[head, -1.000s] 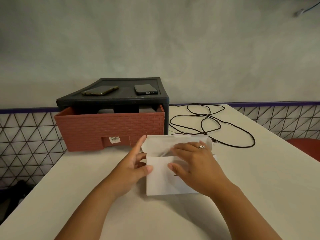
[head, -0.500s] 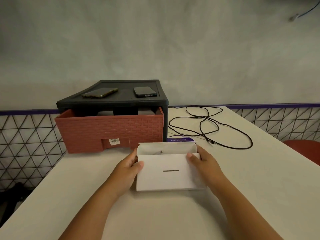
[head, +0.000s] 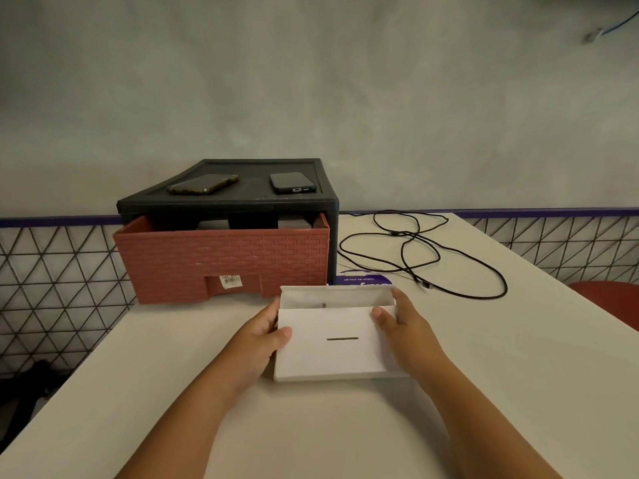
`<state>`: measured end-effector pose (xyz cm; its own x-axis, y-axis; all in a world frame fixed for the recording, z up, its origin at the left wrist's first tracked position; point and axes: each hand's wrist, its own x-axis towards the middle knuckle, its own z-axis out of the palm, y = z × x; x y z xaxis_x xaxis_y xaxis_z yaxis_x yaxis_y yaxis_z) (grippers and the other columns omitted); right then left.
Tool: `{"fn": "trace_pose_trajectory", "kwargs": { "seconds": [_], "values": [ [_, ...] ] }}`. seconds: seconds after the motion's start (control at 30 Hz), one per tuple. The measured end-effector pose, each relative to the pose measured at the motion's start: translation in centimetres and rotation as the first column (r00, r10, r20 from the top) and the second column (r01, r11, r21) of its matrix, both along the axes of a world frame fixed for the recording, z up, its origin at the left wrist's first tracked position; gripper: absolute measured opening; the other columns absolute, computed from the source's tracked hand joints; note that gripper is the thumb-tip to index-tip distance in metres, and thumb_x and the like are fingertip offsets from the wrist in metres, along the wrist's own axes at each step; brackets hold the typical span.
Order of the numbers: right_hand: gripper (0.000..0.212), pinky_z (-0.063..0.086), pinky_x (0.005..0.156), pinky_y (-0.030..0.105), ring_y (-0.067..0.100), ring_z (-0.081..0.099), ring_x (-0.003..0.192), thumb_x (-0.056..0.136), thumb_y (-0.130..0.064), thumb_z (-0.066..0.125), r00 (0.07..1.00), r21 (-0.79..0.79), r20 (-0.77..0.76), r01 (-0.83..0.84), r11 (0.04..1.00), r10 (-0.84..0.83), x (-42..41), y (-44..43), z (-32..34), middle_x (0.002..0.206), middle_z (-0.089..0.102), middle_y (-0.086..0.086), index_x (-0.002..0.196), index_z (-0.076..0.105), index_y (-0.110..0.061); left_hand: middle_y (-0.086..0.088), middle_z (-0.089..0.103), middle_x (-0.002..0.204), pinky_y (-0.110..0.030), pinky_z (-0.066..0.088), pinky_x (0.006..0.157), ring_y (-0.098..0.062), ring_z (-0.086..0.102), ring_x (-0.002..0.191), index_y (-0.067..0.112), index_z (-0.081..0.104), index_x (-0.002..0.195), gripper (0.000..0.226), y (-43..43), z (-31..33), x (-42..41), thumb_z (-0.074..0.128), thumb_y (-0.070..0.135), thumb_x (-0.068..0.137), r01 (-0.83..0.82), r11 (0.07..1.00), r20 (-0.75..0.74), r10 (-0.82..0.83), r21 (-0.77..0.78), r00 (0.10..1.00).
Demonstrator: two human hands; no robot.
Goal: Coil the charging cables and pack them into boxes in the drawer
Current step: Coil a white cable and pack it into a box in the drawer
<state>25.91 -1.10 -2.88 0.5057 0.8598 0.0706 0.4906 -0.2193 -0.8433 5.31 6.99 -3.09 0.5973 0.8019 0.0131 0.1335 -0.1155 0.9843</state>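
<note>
A white cardboard box point(head: 332, 347) with a slot in its front flap lies on the white table point(head: 518, 392), its top open at the far side. A small metal plug tip shows inside it. My left hand point(head: 262, 337) grips its left edge, thumb on the front face. My right hand point(head: 401, 323) grips its right edge the same way. A loose black cable point(head: 425, 257) sprawls uncoiled at the back right. The terracotta drawer point(head: 221, 257) stands pulled out of its black frame point(head: 228, 202), with boxes partly visible inside.
Two phones point(head: 204, 184) point(head: 292, 183) lie on top of the black frame. A purple packet point(head: 363, 280) peeks out behind the white box. A red chair seat point(head: 608, 299) is at the right table edge. Wire mesh panels flank the table.
My right hand left the top flap and moved to the box's right edge. The box has been drawn a little nearer and squared up between both hands.
</note>
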Motion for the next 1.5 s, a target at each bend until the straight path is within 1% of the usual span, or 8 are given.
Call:
{"fn": "trace_pose_trajectory", "kwargs": {
  "seconds": [0.13,0.27,0.37,0.47,0.67,0.77,1.13,1.5],
  "values": [
    [0.057,0.028,0.104,0.031,0.025,0.033,0.135,0.098,-0.032,0.040,0.999,0.017,-0.042,-0.012,1.000,0.012,0.2,0.0,-0.3,0.148,0.035,0.005,0.148,0.015,-0.025,0.019,0.067,0.113,-0.023,0.042,0.095,-0.001,0.060,0.108,0.045,0.046,0.119,0.051,0.2,-0.2,0.0,0.041,0.000,0.096,0.021,0.999,0.006,-0.021,-0.029,1.000],
    [0.062,0.030,0.088,0.021,0.016,0.042,0.122,0.097,-0.022,0.044,0.998,0.126,-0.056,-0.022,0.992,0.029,0.0,0.1,-0.4,0.132,0.040,-0.012,0.148,0.009,-0.031,0.011,0.063,0.118,-0.026,0.045,0.094,-0.007,0.060,0.108,0.035,0.042,0.133,0.048,0.2,-0.6,0.2,0.041,0.004,0.097,-0.032,0.999,-0.035,0.032,-0.012,0.999],
    [0.061,0.035,0.066,0.019,0.018,0.052,0.094,0.094,-0.012,0.049,1.000,0.169,-0.019,0.009,0.986,-0.006,-0.2,0.0,-0.1,0.114,0.059,-0.001,0.143,0.022,-0.036,0.014,0.046,0.137,-0.034,0.036,0.107,-0.009,0.047,0.124,0.039,0.021,0.145,0.061,0.1,-0.8,0.6,0.049,0.016,0.096,-0.102,0.994,-0.089,0.105,0.043,0.990],
    [0.058,0.036,0.070,0.021,0.019,0.054,0.091,0.087,-0.001,0.048,0.994,0.171,0.108,0.004,0.985,-0.023,-0.3,-0.2,0.1,0.121,0.058,0.000,0.134,0.038,-0.034,0.017,0.030,0.139,-0.020,0.024,0.106,0.001,0.029,0.129,0.037,0.007,0.147,0.076,-0.8,-0.5,1.0,0.055,0.016,0.093,-0.124,0.982,-0.110,0.140,0.144,0.984],
    [0.049,0.037,0.096,0.026,0.014,0.049,0.117,0.081,-0.042,0.066,0.968,-0.017,0.229,-0.099,0.995,0.100,-0.9,-0.9,0.3,0.126,0.045,-0.005,0.124,0.058,-0.019,0.009,0.030,0.148,-0.017,0.022,0.102,-0.004,0.027,0.133,0.028,0.032,0.142,0.062,-0.5,-1.0,1.2,0.062,0.030,0.088,-0.120,0.963,-0.221,0.175,0.242,0.959],
    [0.052,0.038,0.085,0.025,0.015,0.051,0.109,0.080,-0.053,0.062,0.956,-0.051,0.285,-0.060,0.997,0.072,-1.3,-0.8,0.6,0.122,0.047,-0.003,0.119,0.059,-0.018,0.008,0.030,0.148,-0.016,0.022,0.102,-0.004,0.028,0.133,0.026,0.034,0.141,0.062,-0.4,-1.0,1.2,0.063,0.030,0.087,-0.117,0.957,-0.225,0.180,0.266,0.958],
    [0.061,0.037,0.100,0.034,0.024,0.036,0.129,0.086,-0.053,0.053,0.921,-0.193,0.380,-0.016,0.981,0.090,-1.6,0.1,0.8,0.142,0.035,-0.005,0.139,0.039,-0.029,0.010,0.024,0.151,-0.015,0.020,0.100,0.001,0.025,0.128,0.029,0.028,0.144,0.076,-0.2,-1.0,1.4,0.069,0.035,0.080,-0.034,0.965,-0.254,0.102,0.259,0.962],
    [0.043,0.040,0.088,0.032,0.023,0.045,0.116,0.086,-0.053,0.053,0.932,-0.054,0.363,0.014,0.998,0.006,-1.9,-0.3,0.1,0.124,0.047,-0.005,0.121,0.052,-0.028,0.012,0.028,0.139,-0.014,0.022,0.095,0.001,0.029,0.119,0.028,0.029,0.142,0.079,-0.8,-1.2,1.3,0.073,0.035,0.077,-0.072,0.938,-0.223,0.154,0.339,0.963]
  ]
}}
